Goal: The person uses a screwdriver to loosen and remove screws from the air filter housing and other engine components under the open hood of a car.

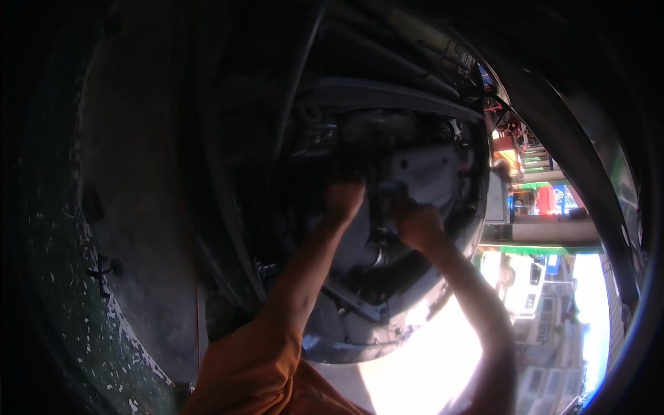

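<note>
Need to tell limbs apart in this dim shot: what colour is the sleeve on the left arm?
Orange sleeve, clearest in the head view.

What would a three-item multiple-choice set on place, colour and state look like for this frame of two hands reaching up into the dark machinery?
1. Where is the left hand relative to the right hand?
A. Left of it and slightly higher
B. Far below it
C. Out of the picture

2. What colour is the sleeve on the left arm?
A. White
B. Orange
C. Blue

3. What is the state of the right hand?
A. Hanging loose and away from everything
B. Raised against the dark upright part under the grey metal housing
C. Resting on the ground

Answers: 1 A, it sits left of the right hand, a little nearer the top. 2 B, the cloth at the lower edge is orange. 3 B, its fingers meet the dark part; the grip itself is too dim to judge.
</note>
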A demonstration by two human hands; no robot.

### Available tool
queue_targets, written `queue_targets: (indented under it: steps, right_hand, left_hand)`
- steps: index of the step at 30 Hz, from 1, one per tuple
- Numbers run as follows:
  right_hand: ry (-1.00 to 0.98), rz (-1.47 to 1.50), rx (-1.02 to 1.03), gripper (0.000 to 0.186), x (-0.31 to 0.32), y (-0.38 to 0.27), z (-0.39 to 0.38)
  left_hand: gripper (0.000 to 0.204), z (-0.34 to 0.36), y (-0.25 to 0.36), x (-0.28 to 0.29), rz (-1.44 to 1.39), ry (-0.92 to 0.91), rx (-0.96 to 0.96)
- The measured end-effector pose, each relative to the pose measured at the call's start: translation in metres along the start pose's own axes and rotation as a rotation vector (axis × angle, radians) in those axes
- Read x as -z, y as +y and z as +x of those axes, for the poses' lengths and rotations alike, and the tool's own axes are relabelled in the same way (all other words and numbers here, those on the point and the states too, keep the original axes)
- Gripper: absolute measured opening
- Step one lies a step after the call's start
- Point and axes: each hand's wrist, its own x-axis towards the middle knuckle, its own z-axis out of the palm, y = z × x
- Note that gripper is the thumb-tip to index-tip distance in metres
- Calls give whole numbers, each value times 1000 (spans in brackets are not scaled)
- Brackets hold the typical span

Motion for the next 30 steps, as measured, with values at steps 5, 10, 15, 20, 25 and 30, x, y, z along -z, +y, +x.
queue_targets:
  steps: [5,10,15,20,25,30]
  right_hand:
    - [-16,823,-500,29,5,5,4]
    - [24,-108,-29,25,5,-4,1]
    - [22,421,-236,21,2,7,5]
    - [101,-228,3,14,2,-7,-4]
    - [28,153,9,16,-21,18,2]
    - [143,321,-207,21,-13,2,-2]
  left_hand:
    - [19,5,-1,1,-46,-158,33]
    - [17,0,-6,-3,-6,154,-40]
    - [14,1,-3,-3,-57,112,-45]
    - [10,1,-5,4,74,110,-38]
    - [9,-1,0,-3,-11,163,-35]
    - [10,4,-8,7,-43,45,9]
